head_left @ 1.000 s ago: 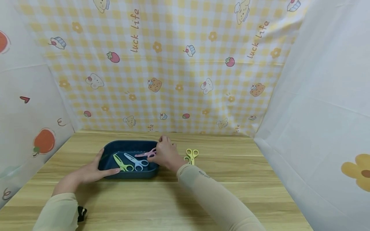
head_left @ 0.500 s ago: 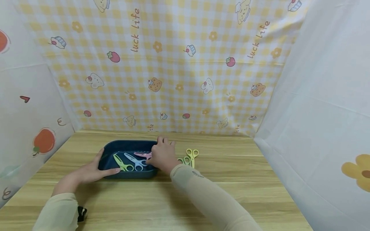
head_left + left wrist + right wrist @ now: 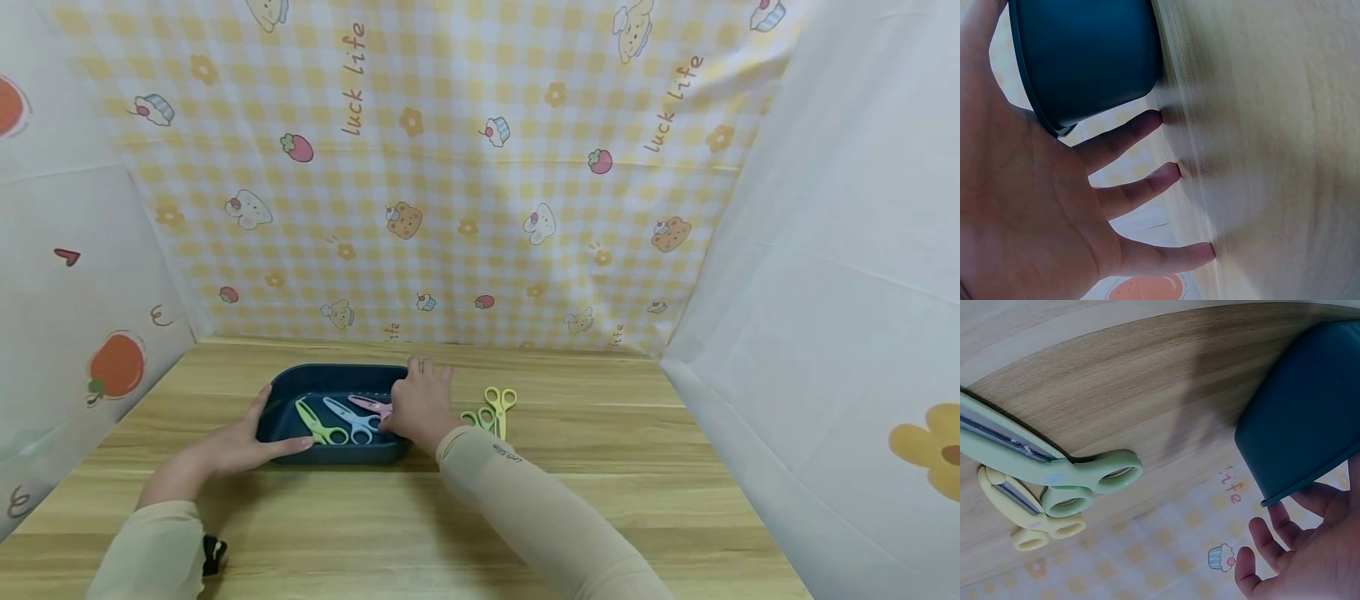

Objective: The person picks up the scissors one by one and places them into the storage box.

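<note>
Flanking bin [image 3: 347, 456], left hand [image 3: 232, 448] splayed, right hand [image 3: 422, 407] bent-fingered

You've got an open-top dk teal plastic bin [image 3: 337, 455], rounded corners, flat on the desk [image 3: 600, 442], L of ctr. Inside, L to R: lime-green scissors [image 3: 318, 427], lt-blue scissors [image 3: 351, 419], both w/ loops toward you, tips up-L; pink scissors [image 3: 369, 404], tip L, loops hidden by your R hand [image 3: 422, 404]. R of bin, on desk: pale-green scissors [image 3: 1063, 478], closed, just beside smaller-looking yellow scissors [image 3: 500, 408], also closed, loops at far end.
</note>
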A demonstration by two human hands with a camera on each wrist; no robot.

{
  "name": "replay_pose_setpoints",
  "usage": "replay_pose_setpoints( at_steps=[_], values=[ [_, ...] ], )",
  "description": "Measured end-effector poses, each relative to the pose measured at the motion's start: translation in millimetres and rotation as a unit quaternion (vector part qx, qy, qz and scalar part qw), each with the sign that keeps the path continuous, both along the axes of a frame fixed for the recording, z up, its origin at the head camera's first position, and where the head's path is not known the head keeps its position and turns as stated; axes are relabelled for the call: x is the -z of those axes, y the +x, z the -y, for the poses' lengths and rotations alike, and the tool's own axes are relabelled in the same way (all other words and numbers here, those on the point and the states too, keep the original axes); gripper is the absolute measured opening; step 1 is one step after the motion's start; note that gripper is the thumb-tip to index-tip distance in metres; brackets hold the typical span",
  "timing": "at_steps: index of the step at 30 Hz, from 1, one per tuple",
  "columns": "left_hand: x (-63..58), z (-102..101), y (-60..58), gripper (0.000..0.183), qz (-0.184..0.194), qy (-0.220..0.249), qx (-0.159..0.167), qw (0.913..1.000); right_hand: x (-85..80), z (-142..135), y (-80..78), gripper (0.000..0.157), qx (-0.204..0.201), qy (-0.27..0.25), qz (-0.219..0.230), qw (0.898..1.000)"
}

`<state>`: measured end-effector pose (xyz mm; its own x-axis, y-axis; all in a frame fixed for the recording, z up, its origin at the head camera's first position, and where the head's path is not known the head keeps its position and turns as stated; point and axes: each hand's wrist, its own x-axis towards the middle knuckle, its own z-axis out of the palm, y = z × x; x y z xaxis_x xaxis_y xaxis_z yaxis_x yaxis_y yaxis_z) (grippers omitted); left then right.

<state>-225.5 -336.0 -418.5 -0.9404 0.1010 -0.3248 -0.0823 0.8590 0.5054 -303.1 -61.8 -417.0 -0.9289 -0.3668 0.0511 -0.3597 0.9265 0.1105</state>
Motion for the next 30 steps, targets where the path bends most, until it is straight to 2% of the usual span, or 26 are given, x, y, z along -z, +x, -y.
replay_pose_setpoints(
  at_steps=[8, 15, 23, 30],
  values=[
    [-0.5, 0, 0.2, 0.134, 0.002, 0.007, 0.0, 1.0, -3.7, -4, 2.1, 0.055, -0.004, -0.019, -0.01, 1.0],
    [-0.8, -1, 0.5, 0.134, 0.001, 0.006, 0.001, 1.0, -9.9, -6, 2.3, 0.079, 0.002, -0.045, 0.016, 0.999],
    [-0.2, 1, -0.4, 0.134, 0.003, 0.007, 0.007, 0.9999, -20.6, -16, 7.0, 0.08, -0.012, -0.098, 0.039, 0.994],
    [2.0, 2, -2.5, 0.134, 0.005, 0.001, 0.009, 1.0, -31.2, -34, 8.6, 0.077, -0.015, -0.154, 0.077, 0.985]
  ],
)
